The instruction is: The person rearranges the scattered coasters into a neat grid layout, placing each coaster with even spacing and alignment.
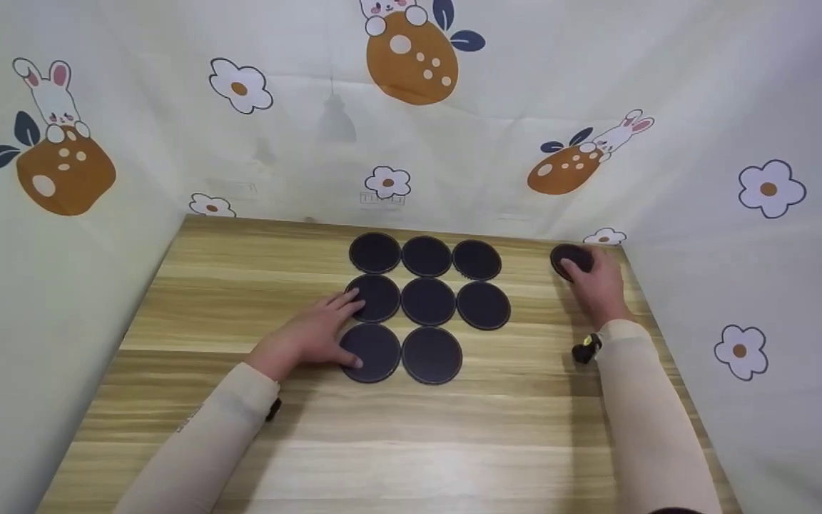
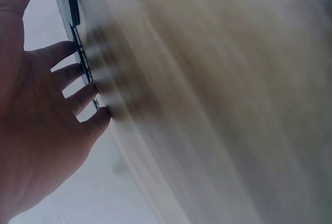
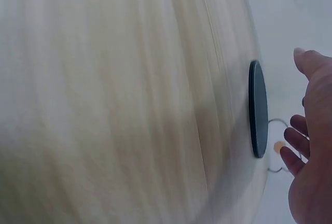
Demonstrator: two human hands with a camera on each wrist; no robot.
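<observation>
Several black round coasters lie flat in rows, three in the far row [image 1: 427,256], three in the middle row [image 1: 428,301] and two in the near row [image 1: 432,355]. My left hand [image 1: 315,332] rests with spread fingers on the left edge of this group. Its fingertips touch the middle row's left coaster [image 1: 379,300], and its thumb is on the near left coaster [image 1: 372,350]. Off to the right, another black coaster [image 3: 258,110] lies on the table. My right hand [image 1: 600,285] is over it, fingers loosely bent; the right wrist view shows a gap between them.
The wooden table [image 1: 411,442] carries everything. Pale cloth walls [image 1: 297,164] printed with rabbits and flowers rise at its back and both sides. The right hand is close to the far right corner, near the right cloth wall [image 1: 703,271].
</observation>
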